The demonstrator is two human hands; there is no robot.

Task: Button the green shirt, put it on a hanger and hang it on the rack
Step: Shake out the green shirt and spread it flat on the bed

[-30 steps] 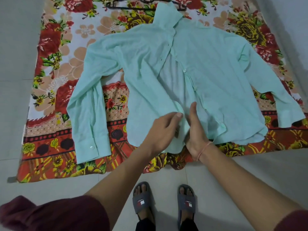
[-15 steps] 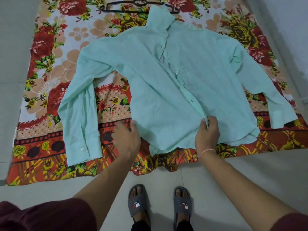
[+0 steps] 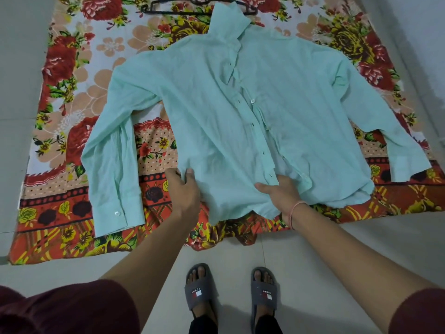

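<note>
The pale green shirt (image 3: pixel 204 112) lies face up on a flowered cloth, sleeves spread, collar at the far end. Its front panels meet along the placket, where buttons and buttonholes show unfastened. My left hand (image 3: pixel 184 189) pinches the lower left side of the shirt near the hem. My right hand (image 3: pixel 281 192) grips the bottom of the placket, fingers tucked under the fabric. A black hanger (image 3: pixel 168 7) lies on the cloth beyond the collar, partly covered by it. No rack is in view.
The flowered cloth (image 3: pixel 60 131) covers the pale tiled floor (image 3: pixel 361 239). My feet in grey slippers (image 3: pixel 201 288) stand just off its near edge. A grey wall or step runs along the right side.
Both hands have shifted along the hem: the left went from the middle to the shirt's left side, the right stays by the placket. The left panel now lies over the open gap.
</note>
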